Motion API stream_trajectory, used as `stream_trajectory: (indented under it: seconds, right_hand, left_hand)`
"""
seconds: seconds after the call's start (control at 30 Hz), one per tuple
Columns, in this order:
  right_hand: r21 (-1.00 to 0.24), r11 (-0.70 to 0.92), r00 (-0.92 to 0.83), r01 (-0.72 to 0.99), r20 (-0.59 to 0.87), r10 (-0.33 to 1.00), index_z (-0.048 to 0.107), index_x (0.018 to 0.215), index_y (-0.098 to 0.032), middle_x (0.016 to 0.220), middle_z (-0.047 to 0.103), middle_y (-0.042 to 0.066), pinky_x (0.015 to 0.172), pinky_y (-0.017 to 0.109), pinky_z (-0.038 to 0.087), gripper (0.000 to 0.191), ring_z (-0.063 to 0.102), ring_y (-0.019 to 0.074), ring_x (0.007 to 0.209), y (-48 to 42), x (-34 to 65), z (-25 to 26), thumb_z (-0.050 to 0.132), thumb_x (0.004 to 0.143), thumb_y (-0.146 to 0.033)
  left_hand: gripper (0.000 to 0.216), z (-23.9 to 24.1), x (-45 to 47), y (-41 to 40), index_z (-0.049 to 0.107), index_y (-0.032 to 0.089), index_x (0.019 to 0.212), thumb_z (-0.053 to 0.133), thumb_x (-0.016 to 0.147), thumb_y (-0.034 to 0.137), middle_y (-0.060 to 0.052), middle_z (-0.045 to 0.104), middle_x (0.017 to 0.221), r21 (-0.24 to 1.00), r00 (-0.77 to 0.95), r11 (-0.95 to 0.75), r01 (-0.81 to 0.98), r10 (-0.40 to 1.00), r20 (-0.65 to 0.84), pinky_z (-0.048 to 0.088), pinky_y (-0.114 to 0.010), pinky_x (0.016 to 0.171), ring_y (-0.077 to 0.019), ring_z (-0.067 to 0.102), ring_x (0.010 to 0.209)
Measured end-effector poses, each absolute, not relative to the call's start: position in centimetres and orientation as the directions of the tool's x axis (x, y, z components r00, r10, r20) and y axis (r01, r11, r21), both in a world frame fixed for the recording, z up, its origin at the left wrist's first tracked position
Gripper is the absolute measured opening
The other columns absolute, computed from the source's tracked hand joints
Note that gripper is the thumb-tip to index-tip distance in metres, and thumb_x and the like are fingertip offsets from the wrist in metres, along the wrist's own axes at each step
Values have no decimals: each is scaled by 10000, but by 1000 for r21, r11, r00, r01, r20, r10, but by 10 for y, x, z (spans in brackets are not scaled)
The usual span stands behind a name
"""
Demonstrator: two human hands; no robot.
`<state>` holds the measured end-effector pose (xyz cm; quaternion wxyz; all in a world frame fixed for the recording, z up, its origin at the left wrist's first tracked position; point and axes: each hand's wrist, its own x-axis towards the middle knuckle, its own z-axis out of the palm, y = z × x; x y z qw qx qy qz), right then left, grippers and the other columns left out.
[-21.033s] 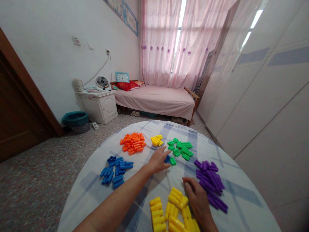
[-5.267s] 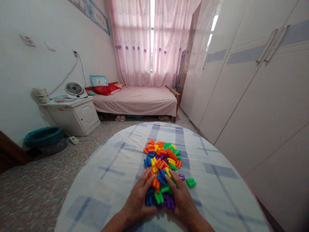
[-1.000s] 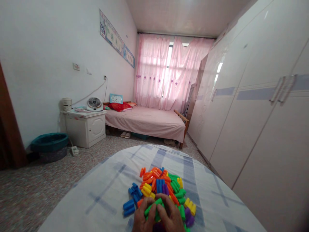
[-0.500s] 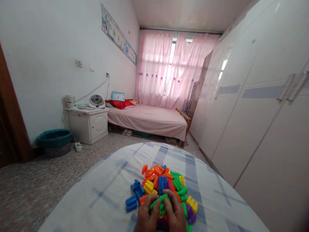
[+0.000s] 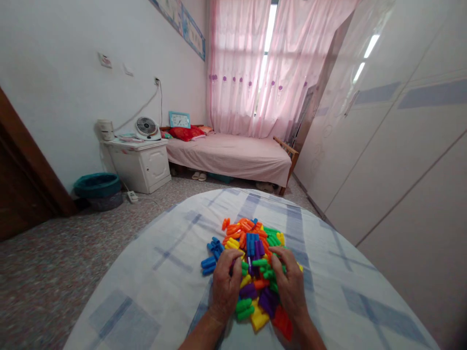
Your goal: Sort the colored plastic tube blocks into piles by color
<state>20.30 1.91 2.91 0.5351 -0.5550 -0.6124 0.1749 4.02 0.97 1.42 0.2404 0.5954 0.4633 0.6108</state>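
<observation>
A heap of colourful plastic toy blocks [image 5: 251,244], with joined rounded bars, lies on the cloth-covered table. My left hand [image 5: 226,282] rests at the heap's left side, its thumb and forefinger apart, with a bit of purple visible between them. Close to its fingertips are green and yellow pieces. At the right side, my right hand [image 5: 291,282] is spread with curved fingers over green blocks [image 5: 270,272]. Purple blocks [image 5: 269,302], a yellow block [image 5: 259,317] and a red block [image 5: 282,322] lie between my wrists. The undersides of both hands are hidden.
The round table [image 5: 146,291] wears a white and blue checked cloth. Beyond it stand a bed [image 5: 233,153], a white bedside cabinet [image 5: 146,167] with a fan [image 5: 147,127], and a teal bin [image 5: 98,187]. A tall white wardrobe [image 5: 394,160] lines the right.
My hands have parted from the green blocks they held together and now sit on either side of the heap. The head view has tilted down, showing more of the table.
</observation>
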Motion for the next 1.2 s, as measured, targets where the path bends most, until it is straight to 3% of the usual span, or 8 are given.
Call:
stream_trajectory:
  seconds: [0.17,0.4,1.2]
  right_hand:
    - [-722,238,346,649,560,753,605,999,-179,1035,603,87,948,402,367,326,516,217,1020,22,219,13,390,866,-385]
    - [-760,-43,493,649,376,784,559,1133,-147,1122,576,121,961,389,341,467,492,236,1084,26,238,-4,313,849,-424]
    - [-703,-79,440,707,350,827,550,1186,-168,1169,585,112,958,415,344,515,494,255,1096,29,236,-7,310,836,-459]
  left_hand:
    - [202,18,36,12,599,182,908,408,907,250,-42,603,909,849,-210,-462,256,831,515,444,-295,857,-160,568,904]
    - [198,14,35,16,597,176,891,417,905,256,-36,598,896,871,-260,-428,241,836,483,442,-273,829,-151,559,887]
    - [203,15,35,16,590,174,870,414,906,266,-33,592,867,879,-260,-410,243,846,466,435,-267,806,-151,553,855]
